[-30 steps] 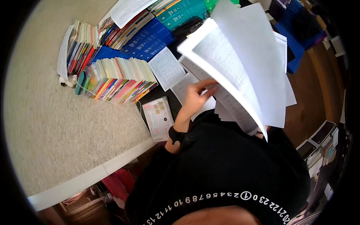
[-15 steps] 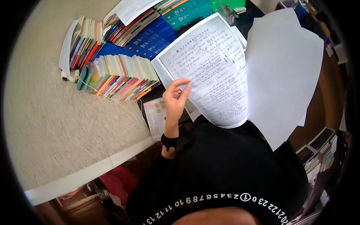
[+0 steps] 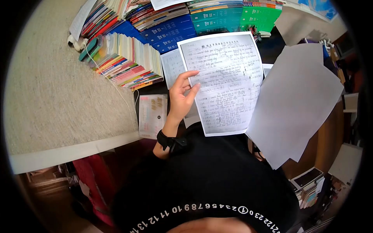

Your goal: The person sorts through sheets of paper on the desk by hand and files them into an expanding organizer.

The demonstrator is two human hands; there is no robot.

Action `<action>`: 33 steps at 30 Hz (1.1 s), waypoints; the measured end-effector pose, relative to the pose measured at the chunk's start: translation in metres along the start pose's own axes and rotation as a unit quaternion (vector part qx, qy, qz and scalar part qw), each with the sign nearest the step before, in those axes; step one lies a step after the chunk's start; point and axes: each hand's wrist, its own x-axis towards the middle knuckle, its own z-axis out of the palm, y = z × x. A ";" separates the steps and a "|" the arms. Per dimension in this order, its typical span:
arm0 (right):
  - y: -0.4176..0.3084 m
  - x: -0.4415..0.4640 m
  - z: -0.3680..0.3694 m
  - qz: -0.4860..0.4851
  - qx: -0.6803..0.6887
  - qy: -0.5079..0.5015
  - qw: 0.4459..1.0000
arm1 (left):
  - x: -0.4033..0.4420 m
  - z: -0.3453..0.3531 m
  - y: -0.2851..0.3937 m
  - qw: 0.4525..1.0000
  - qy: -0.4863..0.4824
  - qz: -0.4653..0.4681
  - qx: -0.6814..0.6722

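My left hand (image 3: 182, 97) pinches the left edge of a sheet of paper (image 3: 223, 89) between thumb and fingers. The page carries dense lines of English handwriting under a Chinese heading and is held up before my chest. To its right, large blank white sheets (image 3: 295, 101) fan out at a slant. Behind these sheets my right hand is hidden; only a small patch that looks like skin shows below their lower left edge. Another written sheet (image 3: 173, 66) lies partly behind the held page. A black watch band (image 3: 171, 142) is on my left wrist.
Blue binders (image 3: 166, 33), teal binders (image 3: 215, 19) and green binders (image 3: 260, 18) stand at the back under stacked books. A row of booklets (image 3: 128, 62) is on the left, beside a white cable (image 3: 112, 79). A pale notebook (image 3: 153, 116) lies near the table edge.
The view has shifted, and more of the binders at the back shows. The written page now hangs flatter and more upright; before, it curled and tilted. My left hand keeps its pinch.
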 end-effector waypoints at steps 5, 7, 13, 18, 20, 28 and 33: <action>-0.003 0.013 0.001 -0.006 -0.027 0.002 1.000 | -0.001 0.001 0.003 1.000 0.009 0.002 -0.004; -0.004 0.013 0.000 -0.008 -0.039 0.001 0.999 | 0.000 0.001 0.004 1.000 0.010 0.002 -0.002; -0.011 0.017 0.003 -0.015 -0.065 -0.001 0.998 | 0.000 0.000 0.003 1.000 -0.007 0.003 0.005; -0.003 0.037 0.007 -0.006 -0.071 0.008 0.997 | -0.001 0.008 -0.003 0.997 0.032 0.003 -0.065; 0.007 0.040 0.009 0.003 -0.068 0.014 0.998 | 0.000 0.012 0.000 0.991 0.063 -0.015 -0.119; 0.069 0.012 -0.010 0.084 -0.052 0.057 0.993 | 0.004 0.012 -0.034 0.965 -0.006 -0.191 -0.182; 0.123 -0.022 -0.027 0.158 -0.030 0.088 0.983 | 0.007 0.011 -0.064 0.965 0.047 -0.197 -0.165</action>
